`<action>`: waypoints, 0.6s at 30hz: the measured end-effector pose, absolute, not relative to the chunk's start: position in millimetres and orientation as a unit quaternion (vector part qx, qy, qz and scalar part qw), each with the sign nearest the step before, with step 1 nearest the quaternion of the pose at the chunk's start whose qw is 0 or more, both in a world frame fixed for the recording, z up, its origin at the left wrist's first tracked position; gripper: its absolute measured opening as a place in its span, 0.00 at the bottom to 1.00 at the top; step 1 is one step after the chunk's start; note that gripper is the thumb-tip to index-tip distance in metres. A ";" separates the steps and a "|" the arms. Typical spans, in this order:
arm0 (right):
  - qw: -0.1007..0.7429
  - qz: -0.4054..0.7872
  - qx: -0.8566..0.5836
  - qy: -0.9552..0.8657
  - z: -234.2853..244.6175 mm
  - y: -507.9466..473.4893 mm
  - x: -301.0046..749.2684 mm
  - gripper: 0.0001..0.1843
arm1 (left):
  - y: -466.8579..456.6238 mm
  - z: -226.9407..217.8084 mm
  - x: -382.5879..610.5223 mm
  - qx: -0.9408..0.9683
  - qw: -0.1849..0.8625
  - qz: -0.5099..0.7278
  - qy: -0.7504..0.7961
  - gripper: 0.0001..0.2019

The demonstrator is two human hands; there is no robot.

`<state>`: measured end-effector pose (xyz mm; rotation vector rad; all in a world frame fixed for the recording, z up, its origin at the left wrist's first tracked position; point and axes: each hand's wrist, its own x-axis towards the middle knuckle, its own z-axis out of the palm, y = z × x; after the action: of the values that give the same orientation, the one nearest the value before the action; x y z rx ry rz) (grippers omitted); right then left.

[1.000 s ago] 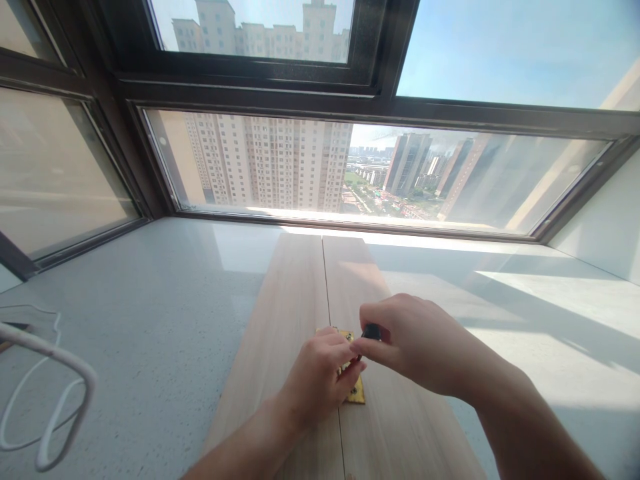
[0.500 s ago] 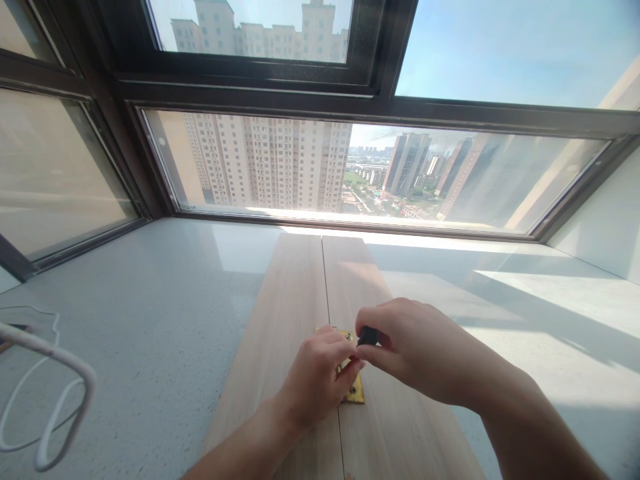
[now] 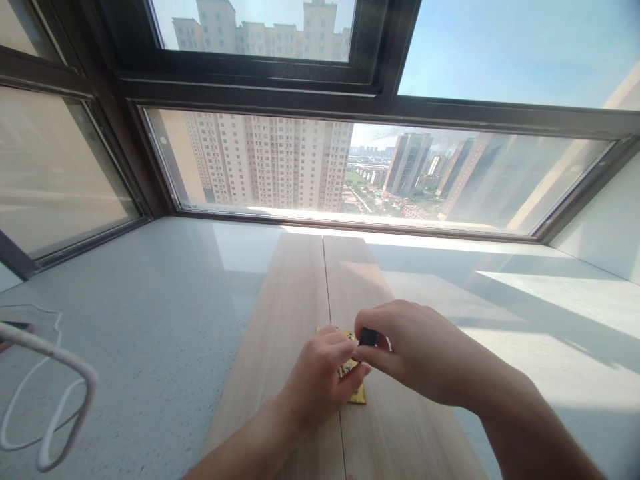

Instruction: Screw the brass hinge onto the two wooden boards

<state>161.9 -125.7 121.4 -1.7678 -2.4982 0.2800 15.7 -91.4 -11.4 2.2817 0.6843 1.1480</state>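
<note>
fingers of the right hand [image 3: 415, 350] are bent in and closed on a short black piece [image 3: 369, 337], thumb on the near side and forefinger curled over the far side; its lower end is hidden. just left of it, the left hand [image 3: 317, 377] rests low, its thumb and forefinger parted by a small gap – whether they grip anything in there i can't tell, since the hand covers the spot.

under both hands lies a gold-coloured metal plate [image 3: 359, 395] with dark spots on it, mostly covered by the left hand. it sits across the seam between two pale wooden boards, the left board [image 3: 283, 293] and the right board [image 3: 400, 413], which lie side by side and run lengthwise from near the far edge of the white speckled windowsill [image 3: 175, 300] towards the viewer.

by the left edge of the windowsill there's a bent white tube [image 3: 65, 363] with a thin white cable [image 3: 17, 393] near it. along the far edge stands a dark window frame [image 3: 280, 100] – tall buildings [image 3: 280, 163] show through the glass – and sunlight falls in bright patches towards the right edge.
</note>
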 end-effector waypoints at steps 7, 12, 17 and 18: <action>0.034 0.055 -0.600 -0.798 122.1 -125.5 162.3 0.13 | -92.1 -8.5 15.1 0.840 0.242 0.418 0.246 0.07; 0.055 0.090 -0.565 -0.819 123.2 -131.3 163.2 0.05 | -92.6 -9.3 16.3 0.839 0.258 0.417 0.237 0.08; 0.030 0.079 -0.587 -0.805 120.3 -127.8 163.4 0.10 | -91.6 -11.8 15.9 0.841 0.235 0.418 0.252 0.07; 0.028 0.074 -0.590 -0.804 119.8 -127.0 163.3 0.11 | -91.4 -12.0 15.6 0.840 0.233 0.420 0.253 0.08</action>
<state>163.3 -127.0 119.8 -1.8204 -2.4805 0.2278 15.6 -91.4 -12.0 2.3071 0.6940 1.1530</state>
